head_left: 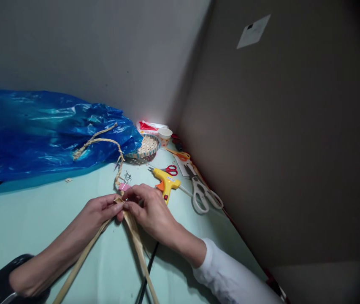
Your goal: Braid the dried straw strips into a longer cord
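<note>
My left hand [105,207] and my right hand [150,209] meet over the table, fingers pinched on a pale, flat fibre strip [135,238]. From the pinch, one length hangs toward the lower left and another toward the lower right. Beyond my fingers the fibre runs on as a twisted cord [119,169], which curves up and lies across a blue plastic bag [50,135]. A pink piece [124,186] with several metal pins sits beside the cord, just past my fingertips. Exactly how the strands cross between the fingers is hidden.
Right of my hands lie a yellow glue gun [169,181], red-handled scissors [171,170], large grey-handled scissors [201,196] and orange-handled scissors [182,155]. A woven basket [148,145] and a paper cup [165,136] stand by the wall. The glue gun's black cable [150,268] runs under my right forearm.
</note>
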Demonstrator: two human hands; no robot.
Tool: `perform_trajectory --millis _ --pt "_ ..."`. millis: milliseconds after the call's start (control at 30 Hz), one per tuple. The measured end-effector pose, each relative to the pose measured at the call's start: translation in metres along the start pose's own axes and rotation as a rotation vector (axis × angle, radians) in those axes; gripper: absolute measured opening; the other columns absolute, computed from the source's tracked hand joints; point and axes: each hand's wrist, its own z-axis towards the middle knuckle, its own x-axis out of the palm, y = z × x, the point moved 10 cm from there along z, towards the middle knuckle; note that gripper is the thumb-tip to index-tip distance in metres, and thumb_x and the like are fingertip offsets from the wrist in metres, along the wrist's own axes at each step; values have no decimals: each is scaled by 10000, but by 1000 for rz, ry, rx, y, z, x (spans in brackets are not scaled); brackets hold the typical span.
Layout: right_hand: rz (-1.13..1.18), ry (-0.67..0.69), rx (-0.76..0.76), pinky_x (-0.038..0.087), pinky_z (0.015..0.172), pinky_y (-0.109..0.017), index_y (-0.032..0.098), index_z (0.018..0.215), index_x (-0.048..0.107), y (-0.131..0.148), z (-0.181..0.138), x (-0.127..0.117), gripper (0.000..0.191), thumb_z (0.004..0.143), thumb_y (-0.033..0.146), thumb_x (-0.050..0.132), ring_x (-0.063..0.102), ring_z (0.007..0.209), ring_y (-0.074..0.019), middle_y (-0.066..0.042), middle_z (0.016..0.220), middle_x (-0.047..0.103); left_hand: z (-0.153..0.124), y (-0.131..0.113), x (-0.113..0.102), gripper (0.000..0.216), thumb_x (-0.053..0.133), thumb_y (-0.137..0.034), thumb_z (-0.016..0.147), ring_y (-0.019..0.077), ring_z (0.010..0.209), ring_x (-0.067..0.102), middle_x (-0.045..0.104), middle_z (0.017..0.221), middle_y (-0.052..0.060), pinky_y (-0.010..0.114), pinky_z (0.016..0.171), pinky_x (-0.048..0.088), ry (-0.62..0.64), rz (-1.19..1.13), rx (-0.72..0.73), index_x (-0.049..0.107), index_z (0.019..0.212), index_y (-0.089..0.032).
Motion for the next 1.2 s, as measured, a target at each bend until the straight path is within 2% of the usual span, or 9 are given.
perform_trajectory --millis 133,367,467,567,667,767,967,1100,1200 --pt "-3 51 26 470 840 -258 176 1079 731 -2 2 5 125 961 163 768 658 873 -158 -4 898 709 -3 4 2 431 791 -612 769 221 751 572 633 677 1 297 744 447 49 -20 -11 701 608 -222" --pt "-561 5 -102 411 736 -323 162 1089 716 12 -6 11 169 1024 178 561 630 879 -227 -96 1004 698 -4 9 1 391 755 -568 845 210 799 593 685 750 2 294 772 433 76 -13 10 680 690 -217" --pt "-561 -50 -53 417 775 -329 153 1035 691 11 -4 -4 126 991 168 573 627 913 -232 -98 1002 700 -4 8 -3 376 770 -567 828 178 660 558 690 668 -31 282 661 407 23 -25 20 700 996 -238" --pt "-460 -52 70 413 754 -311 143 1035 655 -2 -1 -20 103 971 132 576 621 858 -209 -78 958 700 -6 11 -8 529 749 -548 854 107 471 376 685 627 -72 248 500 249 -53 -54 -8 586 1256 -245" --pt "-375 35 133 390 693 -295 131 1155 636 -10 -1 -16 209 971 93 545 625 773 -192 -47 881 706 -8 14 -11 568 797 -522 802 70 416 300 697 612 -77 229 452 168 -96 -108 -40 532 1213 -233" --pt "-436 100 111 388 704 -304 119 1200 641 -7 -4 -1 259 970 71 532 670 838 -214 -96 974 747 -9 19 -12 557 848 -510 722 61 397 321 716 608 -56 214 429 174 -123 -162 -95 522 1082 -235" --pt "-594 173 66 327 633 -337 124 1105 710 -1 -8 22 211 966 105 551 674 771 -240 -143 983 759 -12 28 -8 400 841 -516 736 34 413 340 688 653 -9 206 435 181 -40 -185 -206 681 840 -165" --pt "-475 163 79 332 621 -315 125 989 742 0 -7 24 156 983 166 591 634 692 -200 -126 908 759 -7 33 -2 449 862 -578 697 21 398 218 477 515 -86 210 424 119 45 -229 -239 704 743 -160" --pt "-276 146 170 332 603 -281 138 887 766 -7 -9 22 198 989 201 608 597 650 -166 -83 790 742 -5 32 -2 463 874 -584 673 27 394 234 588 599 -45 218 409 143 29 -225 -228 688 790 -177"
